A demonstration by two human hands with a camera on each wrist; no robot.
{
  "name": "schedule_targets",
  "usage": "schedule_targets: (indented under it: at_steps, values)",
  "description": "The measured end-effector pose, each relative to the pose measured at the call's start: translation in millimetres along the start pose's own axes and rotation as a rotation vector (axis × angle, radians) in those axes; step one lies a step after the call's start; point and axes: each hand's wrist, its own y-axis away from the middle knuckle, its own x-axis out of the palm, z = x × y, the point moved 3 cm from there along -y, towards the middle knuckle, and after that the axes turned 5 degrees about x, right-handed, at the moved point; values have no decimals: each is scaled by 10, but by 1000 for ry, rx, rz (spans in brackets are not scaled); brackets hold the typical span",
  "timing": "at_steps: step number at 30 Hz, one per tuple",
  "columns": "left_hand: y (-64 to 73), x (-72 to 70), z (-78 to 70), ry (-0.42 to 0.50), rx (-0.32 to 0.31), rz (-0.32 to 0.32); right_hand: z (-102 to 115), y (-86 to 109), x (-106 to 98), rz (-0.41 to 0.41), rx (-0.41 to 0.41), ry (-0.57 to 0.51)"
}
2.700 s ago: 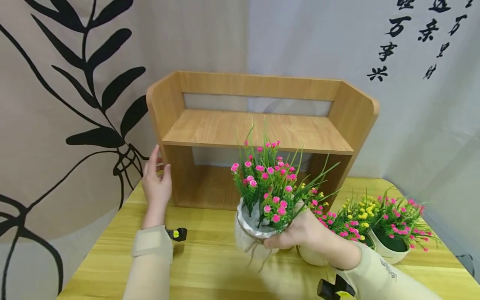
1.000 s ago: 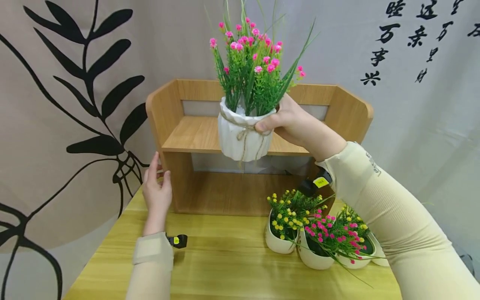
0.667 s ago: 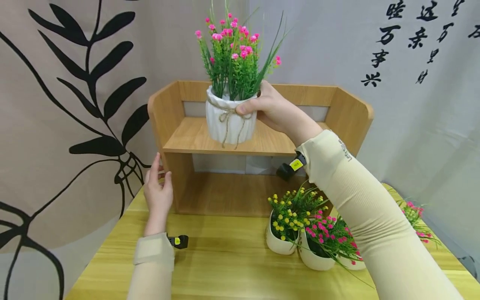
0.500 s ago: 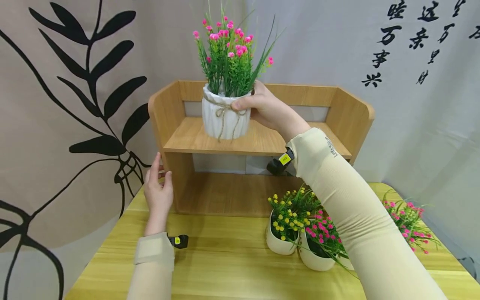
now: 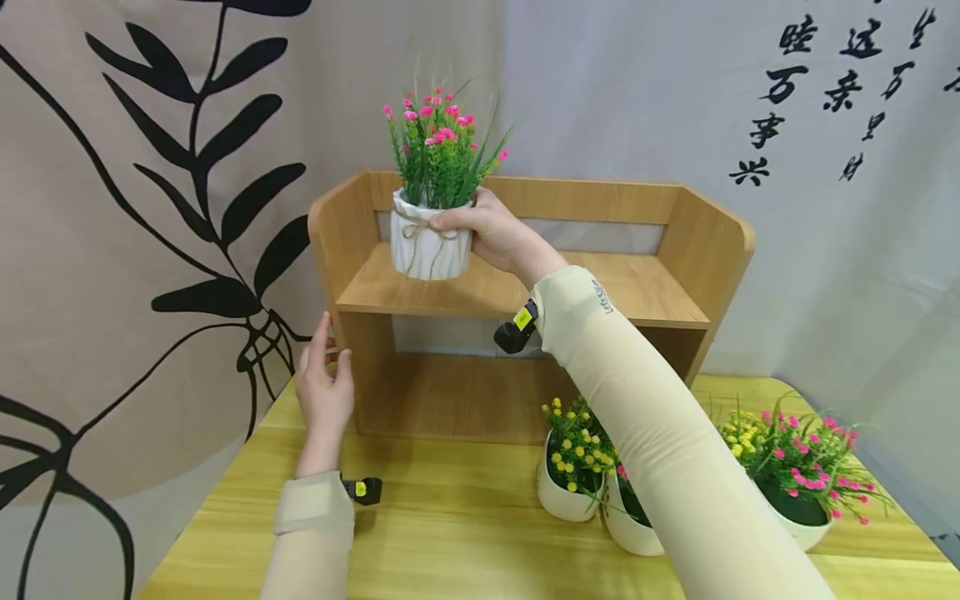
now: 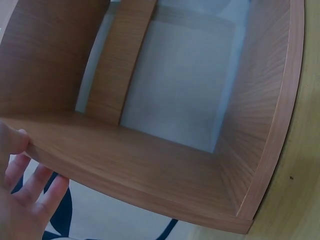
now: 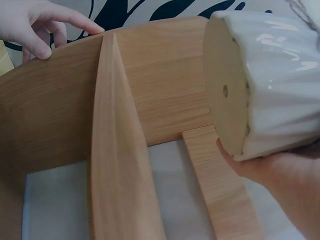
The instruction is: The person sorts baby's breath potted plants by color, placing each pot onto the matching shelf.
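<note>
My right hand [image 5: 495, 236] grips the side of a white ceramic flowerpot [image 5: 429, 250] holding pink artificial flowers and grass [image 5: 442, 150], a twine bow round its rim. Upright, the pot hangs over the left part of the upper board [image 5: 570, 287] of a wooden desk shelf [image 5: 708, 242]. Its bare underside [image 7: 226, 92] shows in the right wrist view, raised off the board. With thumb and fingers on either side of the shelf's left panel edge, my left hand [image 5: 326, 392] holds it. In the left wrist view its fingers [image 6: 52, 192] lie along the panel's outer face.
Several white pots of yellow and pink flowers stand on the wooden table [image 5: 435, 517] at the right, including a yellow-flowered pot [image 5: 570, 496] and a pink-flowered pot [image 5: 806, 529]. My right sleeve [image 5: 652, 417] hides some of them. A printed curtain [image 5: 615, 100] hangs behind the shelf.
The right hand has lifted the flowerpot from low in front of the shelf, then carried it left and forward over the upper board. The left hand stays at the left panel.
</note>
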Motion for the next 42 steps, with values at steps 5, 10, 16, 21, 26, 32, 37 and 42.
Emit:
schedule_targets:
  at_steps: [5, 10, 16, 21, 26, 32, 37, 42]
  values:
    - [-10, 0, 1, -5, -16, 11, -113, -106, -18, -20, 49, -29]
    - [-11, -6, 4, -26, -13, 9, -194, -173, -36, -20, 105, -68]
    - [-19, -1, -3, -41, 6, 12, -250, -228, -38, -10, 103, -76]
    - [-19, -14, 7, -45, 14, 3, -330, -261, -14, -10, 135, -64]
    - [-15, -31, 15, -59, 21, -2, -419, -285, -6, -31, 150, -48]
    - [-9, -25, 17, -64, 30, -7, -507, -319, 7, -41, 152, -28]
    - [-10, -21, 21, -58, 42, -26, -561, -348, 38, -19, 169, 16]
    - [-8, -20, 12, -58, 54, -39, -586, -375, 55, -5, 157, 54]
